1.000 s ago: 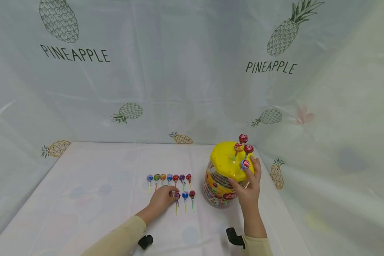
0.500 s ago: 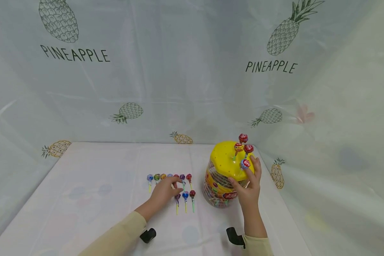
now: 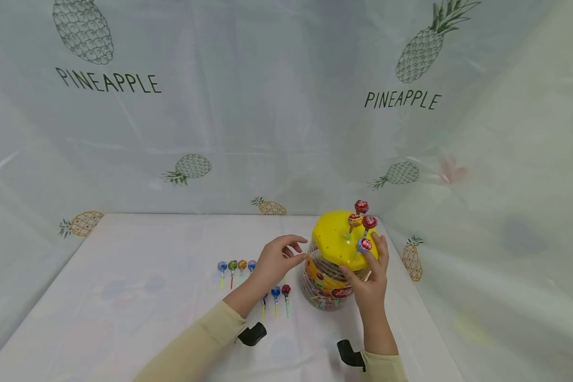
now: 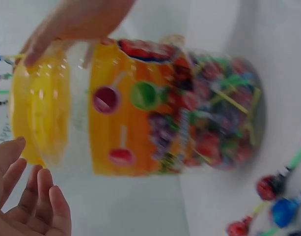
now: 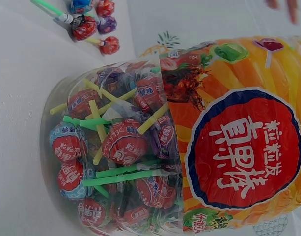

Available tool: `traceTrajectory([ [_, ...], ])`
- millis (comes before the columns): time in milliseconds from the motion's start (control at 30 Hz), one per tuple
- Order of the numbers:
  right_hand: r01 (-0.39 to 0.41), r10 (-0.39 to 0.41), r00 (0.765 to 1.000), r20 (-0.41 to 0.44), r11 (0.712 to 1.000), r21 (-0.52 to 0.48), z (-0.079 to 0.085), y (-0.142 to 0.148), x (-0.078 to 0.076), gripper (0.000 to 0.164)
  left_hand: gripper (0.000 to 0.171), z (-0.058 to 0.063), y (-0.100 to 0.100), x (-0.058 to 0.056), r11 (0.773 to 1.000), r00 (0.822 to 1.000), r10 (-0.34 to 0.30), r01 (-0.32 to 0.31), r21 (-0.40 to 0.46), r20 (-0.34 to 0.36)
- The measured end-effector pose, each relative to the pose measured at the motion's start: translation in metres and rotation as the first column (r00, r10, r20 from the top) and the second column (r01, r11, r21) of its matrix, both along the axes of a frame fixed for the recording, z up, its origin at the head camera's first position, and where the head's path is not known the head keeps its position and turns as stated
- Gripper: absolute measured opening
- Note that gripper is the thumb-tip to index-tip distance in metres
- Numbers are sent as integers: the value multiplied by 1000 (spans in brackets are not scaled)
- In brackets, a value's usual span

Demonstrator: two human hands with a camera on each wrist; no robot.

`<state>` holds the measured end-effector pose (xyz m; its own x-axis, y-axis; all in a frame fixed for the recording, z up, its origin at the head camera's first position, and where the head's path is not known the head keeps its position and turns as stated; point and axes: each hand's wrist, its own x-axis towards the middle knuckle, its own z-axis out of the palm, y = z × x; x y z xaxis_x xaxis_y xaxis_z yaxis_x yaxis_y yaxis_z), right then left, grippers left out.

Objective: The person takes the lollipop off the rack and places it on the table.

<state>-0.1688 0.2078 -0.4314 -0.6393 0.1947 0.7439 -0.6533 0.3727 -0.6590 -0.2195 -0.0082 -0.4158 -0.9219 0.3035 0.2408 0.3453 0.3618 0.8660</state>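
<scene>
A clear candy jar (image 3: 321,281) with an orange fruit-printed label stands upright at the right of the table, several wrapped lollipops (image 5: 123,142) inside. Its yellow lid (image 3: 329,239) carries several lollipops (image 3: 364,245) stuck upright by their sticks. My right hand (image 3: 373,284) holds the lid's right front rim, thumb at the front and fingers spread along the side. Just left of the lid is my left hand (image 3: 273,261), fingers loosely bent, nothing visible in them. In the left wrist view, that left hand (image 4: 30,209) has its fingertips near the lid's edge.
Two rows of lollipops lie on the white table (image 3: 148,318), among them a green one (image 3: 232,265) and a dark red one (image 3: 286,289). My left hand and forearm hide part of the rows. A pineapple-print curtain (image 3: 277,106) hangs behind the table.
My left hand has lifted from the lollipop rows and moved right and away from me to the jar's left side. The right hand has stayed on the lid.
</scene>
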Motion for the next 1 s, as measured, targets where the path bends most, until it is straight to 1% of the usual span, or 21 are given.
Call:
traceTrajectory([
  [133,10,-9,1000,-22,1000,13,0,1,0,44,30,15,17,0,997,999,-30,32,71,-39],
  [200,7,-7,1000,-31,1000,18,0,1,0,44,30,21,24,-1,995,998,-39,44,90,-57],
  [300,1,0,999,-34,1000,17,0,1,-1,43,31,29,32,-3,994,994,-49,59,94,-99],
  [433,10,-10,1000,-5,1000,23,1,2,0,41,32,41,42,-6,992,987,-70,84,92,-143],
  [533,25,-26,999,19,999,39,2,2,1,39,33,50,49,-7,989,986,-94,108,101,-137],
  [633,23,-24,999,24,999,39,3,1,2,38,34,56,55,-8,986,986,-113,128,112,-126],
  [800,6,-6,1000,22,1000,17,4,1,3,38,37,63,66,-8,978,980,-138,157,136,-143],
  [1000,26,-26,999,46,1000,15,2,1,1,36,38,70,74,-7,968,978,-150,175,179,-148],
])
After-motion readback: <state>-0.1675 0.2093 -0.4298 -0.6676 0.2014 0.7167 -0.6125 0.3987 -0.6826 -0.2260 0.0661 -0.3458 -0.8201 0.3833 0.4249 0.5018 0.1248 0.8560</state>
